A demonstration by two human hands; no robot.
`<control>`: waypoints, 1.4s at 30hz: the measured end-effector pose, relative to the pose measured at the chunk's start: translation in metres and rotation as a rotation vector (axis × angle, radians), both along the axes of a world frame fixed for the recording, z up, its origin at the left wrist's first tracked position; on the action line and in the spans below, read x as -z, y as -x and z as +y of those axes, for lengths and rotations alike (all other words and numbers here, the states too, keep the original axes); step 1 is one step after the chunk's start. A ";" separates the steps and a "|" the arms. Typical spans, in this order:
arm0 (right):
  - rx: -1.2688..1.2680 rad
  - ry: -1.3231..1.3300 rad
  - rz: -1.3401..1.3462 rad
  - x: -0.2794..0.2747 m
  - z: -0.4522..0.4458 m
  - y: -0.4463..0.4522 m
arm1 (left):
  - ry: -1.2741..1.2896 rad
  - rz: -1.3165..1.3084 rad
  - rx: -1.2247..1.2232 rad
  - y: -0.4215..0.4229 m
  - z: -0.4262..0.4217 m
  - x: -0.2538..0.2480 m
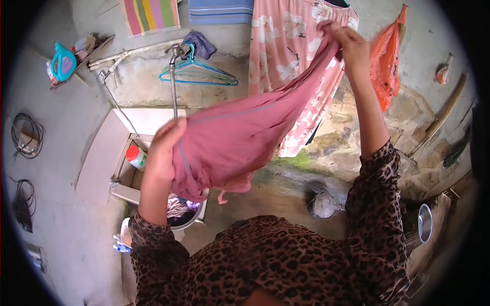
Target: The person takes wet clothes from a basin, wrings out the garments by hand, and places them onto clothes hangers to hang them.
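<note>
A dusty-pink garment (240,137) with thin grey seam lines is stretched between my two hands, in front of the wall. My left hand (166,140) grips its lower left edge. Higher up, my right hand (349,46) pinches a bunched corner, so the cloth slants upward to the right. What kind of garment it is, I cannot tell. Behind it hangs a pink floral garment (278,51), partly covered by my right hand and the cloth. Below my left hand, a metal basin (193,220) with wet-looking clothes shows in part.
A sink (97,153) with a red-lidded container (135,155) stands at the left under a tap (176,51). Blue hangers (199,76) hang from the pipe. An orange plastic bag (385,66) hangs at the right. A lidded metal pot (324,205) sits on the floor.
</note>
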State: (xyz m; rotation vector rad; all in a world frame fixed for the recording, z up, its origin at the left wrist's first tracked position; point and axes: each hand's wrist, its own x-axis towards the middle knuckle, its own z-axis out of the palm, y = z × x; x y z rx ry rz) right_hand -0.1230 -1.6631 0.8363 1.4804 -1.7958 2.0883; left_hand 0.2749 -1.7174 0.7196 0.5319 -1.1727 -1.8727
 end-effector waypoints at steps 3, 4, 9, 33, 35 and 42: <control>-0.171 -0.177 0.011 0.032 -0.014 -0.010 | -0.023 0.167 0.055 0.013 -0.007 -0.020; -0.294 -0.237 -0.052 0.044 -0.020 -0.013 | -0.006 0.193 0.065 0.016 -0.011 -0.022; -0.502 -0.859 0.054 0.074 -0.005 -0.074 | -0.014 0.315 0.058 0.023 -0.025 -0.040; -0.679 -0.524 0.006 0.117 0.030 -0.135 | 0.230 0.201 -0.007 0.012 -0.022 -0.048; -0.425 -0.348 0.358 0.184 -0.015 -0.099 | 0.179 0.235 0.056 0.013 0.001 -0.064; -1.164 -0.662 -0.150 0.301 -0.009 -0.176 | 0.178 0.375 0.188 0.004 0.009 -0.078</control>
